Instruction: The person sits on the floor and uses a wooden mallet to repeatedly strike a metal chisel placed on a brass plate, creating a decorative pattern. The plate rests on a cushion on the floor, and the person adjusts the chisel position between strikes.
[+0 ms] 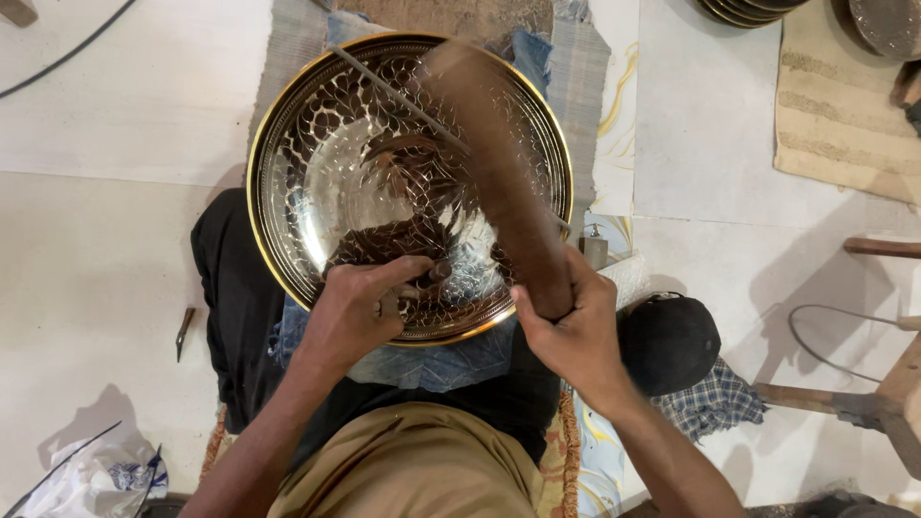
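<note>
- Right now, pkgs first: a crumpled white plastic bag [91,477] w/ blue print lies at bottom left on the floor; print too small to tell.
- L hand [360,307] is curled, fingertips pinched down on the inside of the round engraved metal tray [288,192], near its lower rim; what's pinched between them I can't tell.
- R hand [574,331] is clenched tight around the lower end of a brown wooden mallet [494,158]. Mallet slants up-left over the tray's middle, blurred.
- Tray is shiny silver w/ a gold rim & a scale-like pattern, resting on my lap over blue cloth [432,363] and black cloth [225,288], straight in front of me.
- A thin metal rod [384,88] shows across the tray's upper part.
- Black cap [669,341] sits just R of my R hand, on checked cloth [715,403].
- Small dark metal tool [183,331] lies on the pale floor [115,249], L of the black cloth.
- Stacked trays [748,10] at top R, woven mat [835,105] beside them, wooden frame [887,384] at R edge.
</note>
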Demonstrator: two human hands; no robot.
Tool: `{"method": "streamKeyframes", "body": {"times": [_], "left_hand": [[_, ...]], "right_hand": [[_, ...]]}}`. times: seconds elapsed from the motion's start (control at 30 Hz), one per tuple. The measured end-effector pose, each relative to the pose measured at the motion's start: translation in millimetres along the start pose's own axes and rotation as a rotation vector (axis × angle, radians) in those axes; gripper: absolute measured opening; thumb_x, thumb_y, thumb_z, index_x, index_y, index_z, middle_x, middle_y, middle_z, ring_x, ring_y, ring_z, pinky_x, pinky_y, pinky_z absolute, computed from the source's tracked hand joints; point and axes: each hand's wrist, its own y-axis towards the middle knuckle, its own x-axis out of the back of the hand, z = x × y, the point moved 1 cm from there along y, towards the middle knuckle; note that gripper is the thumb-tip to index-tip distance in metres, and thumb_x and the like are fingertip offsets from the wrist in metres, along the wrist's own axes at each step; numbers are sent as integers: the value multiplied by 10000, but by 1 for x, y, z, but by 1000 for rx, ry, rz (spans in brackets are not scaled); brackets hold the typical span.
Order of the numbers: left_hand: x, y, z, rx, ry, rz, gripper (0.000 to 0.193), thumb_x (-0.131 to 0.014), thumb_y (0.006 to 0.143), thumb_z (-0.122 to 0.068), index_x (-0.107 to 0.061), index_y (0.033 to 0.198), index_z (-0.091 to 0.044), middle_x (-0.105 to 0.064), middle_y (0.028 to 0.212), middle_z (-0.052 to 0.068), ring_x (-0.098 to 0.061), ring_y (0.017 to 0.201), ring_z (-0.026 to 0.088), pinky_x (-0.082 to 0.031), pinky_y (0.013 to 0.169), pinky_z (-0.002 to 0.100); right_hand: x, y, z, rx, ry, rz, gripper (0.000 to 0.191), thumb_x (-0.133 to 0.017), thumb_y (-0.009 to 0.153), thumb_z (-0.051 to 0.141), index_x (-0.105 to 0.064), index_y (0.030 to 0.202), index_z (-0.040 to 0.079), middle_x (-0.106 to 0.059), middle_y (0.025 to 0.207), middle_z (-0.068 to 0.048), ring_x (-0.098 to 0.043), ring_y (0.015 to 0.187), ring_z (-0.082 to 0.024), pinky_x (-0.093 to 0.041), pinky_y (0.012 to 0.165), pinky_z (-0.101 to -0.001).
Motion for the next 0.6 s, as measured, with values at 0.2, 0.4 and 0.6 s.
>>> {"method": "streamKeyframes", "body": {"times": [0.2, 0.4, 0.6], "left_hand": [[-5, -2, 7, 59, 45, 28, 662, -645, 689, 147, -692, 1298, -109, -806, 1005, 111, -792, 783, 212, -657, 655, 320], [-7, -4, 12, 60, 69, 40, 513, -635, 756, 139, -723, 1199, -104, -804, 1033, 104, -799, 774, 188, -660, 646, 289], [-2, -2, 4, 19, 38, -3, 631, -642, 631, 153, -713, 1221, -58, -794, 945, 136, -763, 692, 189, -609, 591, 325]], "right_hand": [[-3, -3, 3, 41, -319, 112, 351, -733, 675, 66, -601, 997, 21, -698, 810, -186, -677, 740, -431, -480, 628, -476], [-5, -2, 7, 5, -193, 37, 334, -726, 698, 86, -597, 1001, 33, -671, 733, -181, -689, 675, -390, -510, 585, -430], [-10, 0, 15, -71, -89, -14, 287, -740, 736, 87, -597, 976, 24, -666, 701, -177, -658, 631, -397, -504, 581, -473]]}}
